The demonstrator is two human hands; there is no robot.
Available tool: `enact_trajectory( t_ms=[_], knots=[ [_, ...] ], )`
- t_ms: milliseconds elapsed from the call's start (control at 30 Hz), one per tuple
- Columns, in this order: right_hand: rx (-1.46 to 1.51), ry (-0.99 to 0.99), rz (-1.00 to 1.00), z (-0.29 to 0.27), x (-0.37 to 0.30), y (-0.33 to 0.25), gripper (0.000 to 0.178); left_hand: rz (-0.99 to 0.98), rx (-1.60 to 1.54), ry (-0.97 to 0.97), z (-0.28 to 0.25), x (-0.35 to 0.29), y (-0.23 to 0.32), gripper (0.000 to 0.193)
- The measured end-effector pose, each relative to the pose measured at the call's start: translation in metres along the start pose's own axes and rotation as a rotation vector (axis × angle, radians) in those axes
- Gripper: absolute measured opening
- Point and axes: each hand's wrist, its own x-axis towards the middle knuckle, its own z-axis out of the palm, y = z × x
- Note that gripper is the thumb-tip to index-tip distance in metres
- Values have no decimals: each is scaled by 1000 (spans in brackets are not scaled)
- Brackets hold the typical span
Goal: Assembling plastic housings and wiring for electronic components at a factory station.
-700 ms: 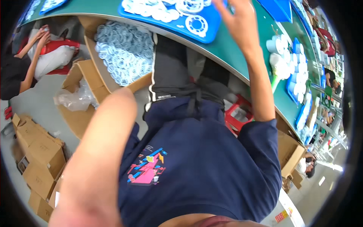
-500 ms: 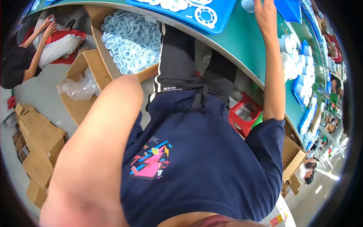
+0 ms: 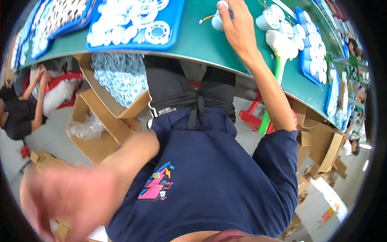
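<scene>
My right hand (image 3: 240,30) is over the green tabletop, its fingers wrapped round a pale blue cup-shaped part (image 3: 218,23). A thin wire (image 3: 207,18) with a small white connector sticks out beside that part. Close to the camera at the lower left is my left hand (image 3: 70,197), smeared by motion. Its fingers are too blurred to read, and no held thing can be made out there. Right of my right hand stand several similar pale blue cups (image 3: 267,21). Near them lies a green-handled tool with a bulky white head (image 3: 281,43), its handle reaching past the table edge.
A blue tray (image 3: 174,30) holds white rings and small round parts. Another blue tray (image 3: 301,60) carries cups at the right. Below the table are a carton of pale rings (image 3: 121,76), an open carton (image 3: 96,141) and a red stool (image 3: 250,115). Another person (image 3: 24,105) sits far left.
My left forearm has swung, bringing its blurred hand into view at the lower left. My right hand now shows round the cup-shaped part. The view has shifted, revealing more of the table and trays.
</scene>
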Motion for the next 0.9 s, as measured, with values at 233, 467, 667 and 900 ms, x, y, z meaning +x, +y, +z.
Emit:
enact_trajectory(
  t_ms=[233, 467, 667, 900],
  knots=[
    [296, -127, 555, -52, -11, 19, 28, -609, 985, -711, -13, -177, -171, 55],
    [-6, -151, 400, -44, -58, 18, 31, -502, 1168, -694, -3, -198, -264, 85],
    [-99, -153, 244, -50, -56, 19, 35, -699, 1007, -815, -36, -167, -239, 75],
    [-109, -103, -176, -43, -9, -44, 37, -633, 1048, -794, -47, -166, -232, 82]
  ],
)
